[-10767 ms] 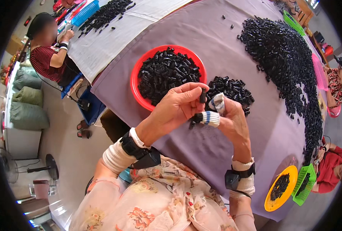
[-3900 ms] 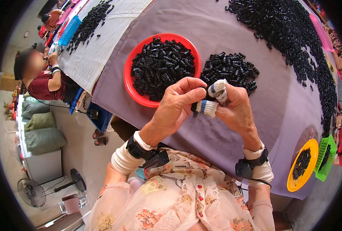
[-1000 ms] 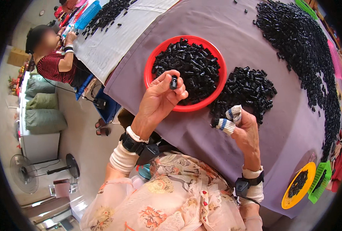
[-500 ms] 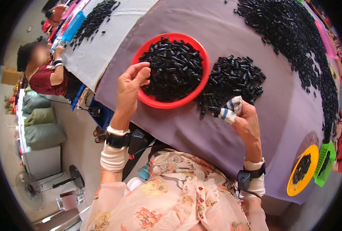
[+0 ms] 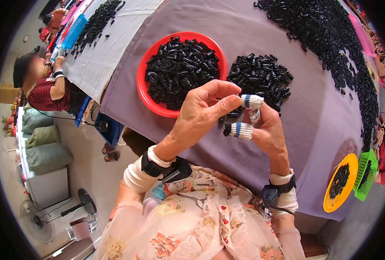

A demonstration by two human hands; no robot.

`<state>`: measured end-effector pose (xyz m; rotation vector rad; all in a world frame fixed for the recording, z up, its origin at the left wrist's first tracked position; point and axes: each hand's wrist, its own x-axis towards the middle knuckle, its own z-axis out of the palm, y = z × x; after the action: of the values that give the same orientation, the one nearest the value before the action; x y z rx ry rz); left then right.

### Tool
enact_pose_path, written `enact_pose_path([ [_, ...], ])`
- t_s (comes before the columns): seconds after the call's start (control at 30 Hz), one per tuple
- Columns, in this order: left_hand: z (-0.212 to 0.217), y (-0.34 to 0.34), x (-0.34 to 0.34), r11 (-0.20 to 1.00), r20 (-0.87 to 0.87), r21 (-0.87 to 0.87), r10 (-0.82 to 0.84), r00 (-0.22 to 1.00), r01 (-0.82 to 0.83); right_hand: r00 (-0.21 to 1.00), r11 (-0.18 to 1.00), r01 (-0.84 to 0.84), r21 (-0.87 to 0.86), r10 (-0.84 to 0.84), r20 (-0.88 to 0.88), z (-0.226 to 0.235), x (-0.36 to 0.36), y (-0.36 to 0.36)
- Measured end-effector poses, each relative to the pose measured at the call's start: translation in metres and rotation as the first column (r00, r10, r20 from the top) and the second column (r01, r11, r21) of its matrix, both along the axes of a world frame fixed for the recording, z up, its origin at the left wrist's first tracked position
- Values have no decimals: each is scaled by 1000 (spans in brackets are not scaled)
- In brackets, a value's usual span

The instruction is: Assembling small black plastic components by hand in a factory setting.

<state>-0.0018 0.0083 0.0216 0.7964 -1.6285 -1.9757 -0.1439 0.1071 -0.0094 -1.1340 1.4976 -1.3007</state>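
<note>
My left hand [image 5: 201, 110] is in front of the red basin [image 5: 141, 93], thumb and forefinger drawn together in a pinch. Its fingertips meet the striped cloth sleeve [image 5: 251, 101] on my right forefinger; whatever they hold is too small or hidden to make out. My right hand [image 5: 270, 130] has its thumb and forefinger apart. Another striped sleeve [image 5: 241, 130] covers the right thumb, with something black at its tip. Short black tube-like pieces [image 5: 181, 71] fill the basin. Beyond my right hand lies a loose heap of the same pieces [image 5: 261, 78].
A large spread of black pieces [image 5: 322, 39] covers the table's far right. A yellow plate [image 5: 353, 173] and green basket [image 5: 357, 190] sit at the right edge. On the left, a person in a striped top [image 5: 49, 94] works at a white-covered table [image 5: 114, 47]; a fan [image 5: 36, 221] stands below.
My left hand has moved right, from the basin's rim to my right hand. My right hand has lifted back slightly from the heap, its thumb and forefinger now spread.
</note>
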Motion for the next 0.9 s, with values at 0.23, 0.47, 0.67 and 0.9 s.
enact_pose_path([
  [0.23,-4,0,-3,995,-11,-3,97,995,-97,994,1000,-19,-12,20,108,3,5,1],
  [0.47,-15,18,8,945,-179,327,69,981,-7,961,977,211,16,-210,178,4,7,-6],
  [0.67,-25,26,5,942,-268,335,90,959,6,913,986,153,71,-169,370,3,13,-10],
  [0.9,-25,31,0,909,-376,413,118,919,52,830,977,202,70,-209,518,0,20,-9],
])
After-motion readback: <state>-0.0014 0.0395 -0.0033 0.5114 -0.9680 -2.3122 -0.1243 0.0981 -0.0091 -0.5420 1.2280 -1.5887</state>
